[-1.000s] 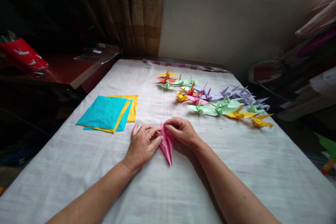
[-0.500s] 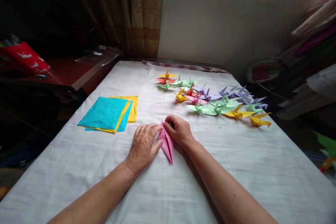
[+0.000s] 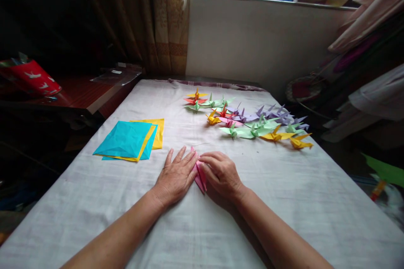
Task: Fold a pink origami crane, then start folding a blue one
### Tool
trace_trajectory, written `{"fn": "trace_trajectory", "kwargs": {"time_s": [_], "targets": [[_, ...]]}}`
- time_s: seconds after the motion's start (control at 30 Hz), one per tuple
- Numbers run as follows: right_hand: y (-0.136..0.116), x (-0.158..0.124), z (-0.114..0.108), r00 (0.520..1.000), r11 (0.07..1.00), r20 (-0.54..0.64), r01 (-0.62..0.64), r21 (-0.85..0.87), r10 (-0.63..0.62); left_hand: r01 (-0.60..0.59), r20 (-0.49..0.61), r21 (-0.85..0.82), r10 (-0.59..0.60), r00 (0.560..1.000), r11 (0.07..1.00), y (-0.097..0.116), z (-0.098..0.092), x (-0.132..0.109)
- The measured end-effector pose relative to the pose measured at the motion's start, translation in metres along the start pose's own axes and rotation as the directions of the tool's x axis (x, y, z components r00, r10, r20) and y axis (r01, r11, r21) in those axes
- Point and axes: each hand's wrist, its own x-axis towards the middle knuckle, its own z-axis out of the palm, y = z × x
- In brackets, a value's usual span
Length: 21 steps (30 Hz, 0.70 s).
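Note:
A pink folded paper (image 3: 198, 175) lies on the white cloth-covered table (image 3: 284, 201), pinned between both hands. My left hand (image 3: 176, 175) rests flat on its left side with fingers stretched out. My right hand (image 3: 221, 174) presses down on its right side, fingers together and bent over the fold. Only a narrow strip of the pink paper shows between the hands. Several finished paper cranes (image 3: 246, 119) in yellow, red, green, purple and pink stand in a row beyond the right hand.
A stack of cyan and yellow paper sheets (image 3: 131, 138) lies left of my hands. A dark wooden side table (image 3: 82, 92) with a red bag (image 3: 30, 77) stands at the left. Curtain and white wall rise behind; clothes hang at the right.
Both hands have flattened down onto the pink paper, which now lies lower and mostly covered. My left fingers have spread out. The view has tilted up a little.

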Motion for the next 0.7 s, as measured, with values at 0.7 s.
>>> {"fn": "trace_trajectory", "kwargs": {"time_s": [0.7], "targets": [[-0.027, -0.046, -0.038, 0.771, 0.984, 0.632, 0.044, -0.173, 0.076, 0.006, 0.124, 0.225, -0.035, 0.992, 0.974, -0.024, -0.013, 0.044]]}}
